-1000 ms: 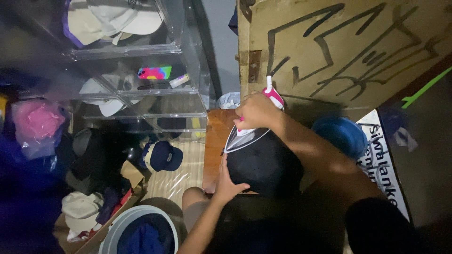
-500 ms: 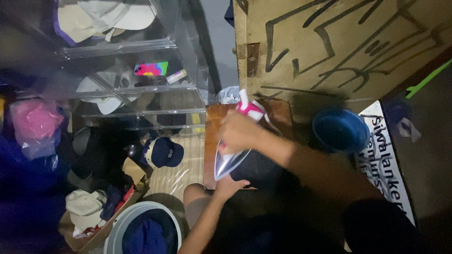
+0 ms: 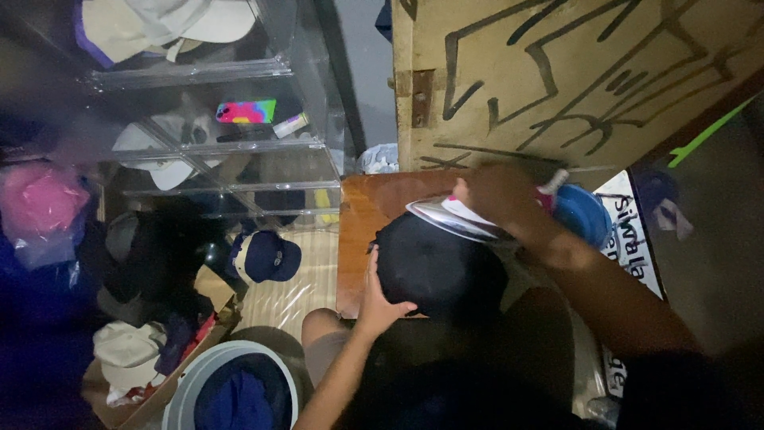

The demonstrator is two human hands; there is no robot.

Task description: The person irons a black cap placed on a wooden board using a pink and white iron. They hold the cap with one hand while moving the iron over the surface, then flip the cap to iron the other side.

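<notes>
Left hand (image 3: 382, 299) is flat against the near left side of the dark cap (image 3: 439, 269), fingers spread and pressing on its crown, and the cap sits at the near edge of the small wooden tabletop (image 3: 362, 215). Right hand (image 3: 500, 199) is up over the cap's far side, fingers wrapped tight around the handle of a steam iron (image 3: 454, 216), its pale soleplate tilted and just touching the top of the cap. Just beyond the iron, off the tabletop's right edge, there's a round blue bowl (image 3: 585, 213), and next to it a white sign with black lettering (image 3: 637, 263) lying flat on the floor. Above the far edge stands a big brown board with black painted lines (image 3: 573, 76). Off to the left, a clear plastic shelf unit (image 3: 239, 143) holds pale caps and a rainbow-coloured phone (image 3: 247, 111); a navy cap (image 3: 267, 256) lies on the floor below it, and a grey tub with blue cloth (image 3: 231, 390) sits at the lower left.
</notes>
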